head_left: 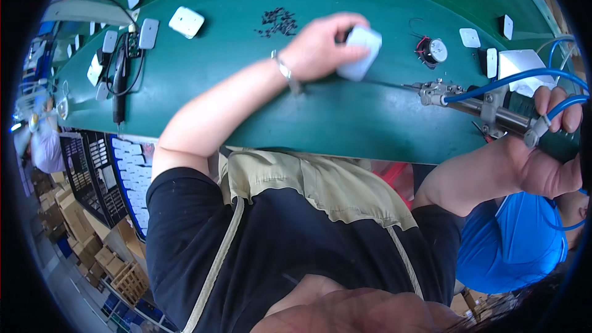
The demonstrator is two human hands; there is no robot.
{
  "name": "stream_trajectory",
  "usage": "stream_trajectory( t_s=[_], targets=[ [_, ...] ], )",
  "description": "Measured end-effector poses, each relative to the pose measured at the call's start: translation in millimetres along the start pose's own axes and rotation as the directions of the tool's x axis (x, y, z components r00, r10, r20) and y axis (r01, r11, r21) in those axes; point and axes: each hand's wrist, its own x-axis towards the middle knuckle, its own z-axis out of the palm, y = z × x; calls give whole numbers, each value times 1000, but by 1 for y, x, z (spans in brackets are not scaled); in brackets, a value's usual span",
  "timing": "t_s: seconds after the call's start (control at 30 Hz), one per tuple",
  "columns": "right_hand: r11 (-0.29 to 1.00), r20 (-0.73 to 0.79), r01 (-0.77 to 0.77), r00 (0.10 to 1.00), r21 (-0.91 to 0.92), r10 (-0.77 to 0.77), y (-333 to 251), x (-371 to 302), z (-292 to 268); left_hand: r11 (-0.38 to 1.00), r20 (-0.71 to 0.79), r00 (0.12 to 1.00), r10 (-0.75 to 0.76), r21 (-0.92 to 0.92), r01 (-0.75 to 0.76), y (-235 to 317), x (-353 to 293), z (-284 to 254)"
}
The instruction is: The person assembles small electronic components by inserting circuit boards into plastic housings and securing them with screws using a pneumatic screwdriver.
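Observation:
My left hand (324, 49), raised over the green bench, grips a small white rounded-corner case (362, 52) between thumb and fingers. The case is slightly blurred. At the right edge, the fingers of my right hand (549, 139) are wrapped around a pneumatic screwdriver (502, 114) with a metal barrel and blue air hoses. Its thin bit points left toward the lower side of the case; whether they touch I cannot tell. Beyond my left wrist lies a loose pile of small black screws (277, 23).
Several white cases, one (186, 21) at back left, are spread along the bench (370, 123). A round part with red and black wires (435, 50) sits right of my left hand. A black corded screwdriver (120, 80) lies left. A person in blue (512, 240) is at right.

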Motion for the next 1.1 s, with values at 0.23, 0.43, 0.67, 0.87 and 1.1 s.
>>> stream_trajectory(
  t_s=[0.23, 0.43, 0.67, 0.87, 1.1],
  targets=[
    [958, -53, -51, 996, 282, 69, 15, 1, 31, 825, 108, 944, -312, -462, 325, 0, -70, 43],
    [945, 42, -52, 998, 323, 41, 18, 0, 35, 785, 145, 926, -350, -493, 374, 12, -70, 43],
    [892, 85, -95, 994, 441, 64, 18, -1, 42, 756, 164, 921, -354, -529, 385, 17, -64, 44],
    [987, 2, -45, 999, 155, 45, 14, -1, 37, 766, 116, 922, -368, -525, 372, 23, -64, 40],
    [994, -12, -55, 998, 92, 57, 7, -3, 42, 940, -24, 974, -226, -268, 212, 4, -66, 32]
  ],
)
